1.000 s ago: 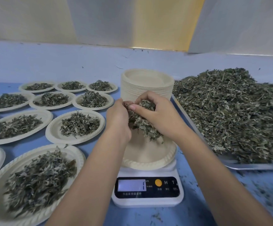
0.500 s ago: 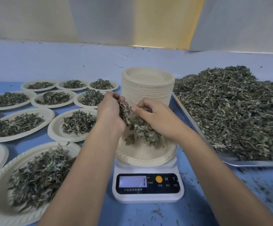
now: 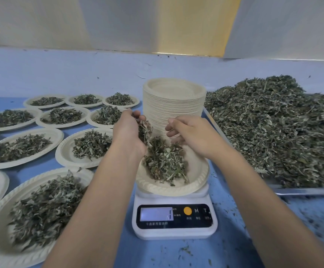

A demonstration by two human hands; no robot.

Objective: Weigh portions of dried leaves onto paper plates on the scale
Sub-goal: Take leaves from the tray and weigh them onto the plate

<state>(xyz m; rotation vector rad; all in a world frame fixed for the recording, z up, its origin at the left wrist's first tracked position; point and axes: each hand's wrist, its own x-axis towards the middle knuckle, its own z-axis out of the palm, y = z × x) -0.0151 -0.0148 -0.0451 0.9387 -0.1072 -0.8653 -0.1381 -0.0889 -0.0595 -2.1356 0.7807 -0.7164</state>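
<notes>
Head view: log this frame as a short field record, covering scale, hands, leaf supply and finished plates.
Scale: white digital scale, reading blurred
On scale: paper plate holding a leaf portion
Left hand: grips a clump of leaves over the plate
Right hand: loosely curled above plate, apparently empty
Supply: loose leaf pile on tray, right
Spare plates: stack behind scale
Finished: filled plates, left

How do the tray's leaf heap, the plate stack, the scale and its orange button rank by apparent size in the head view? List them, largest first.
1. leaf heap
2. plate stack and scale: they look alike, and the scale is nearer the camera, so unranked
3. orange button
</notes>
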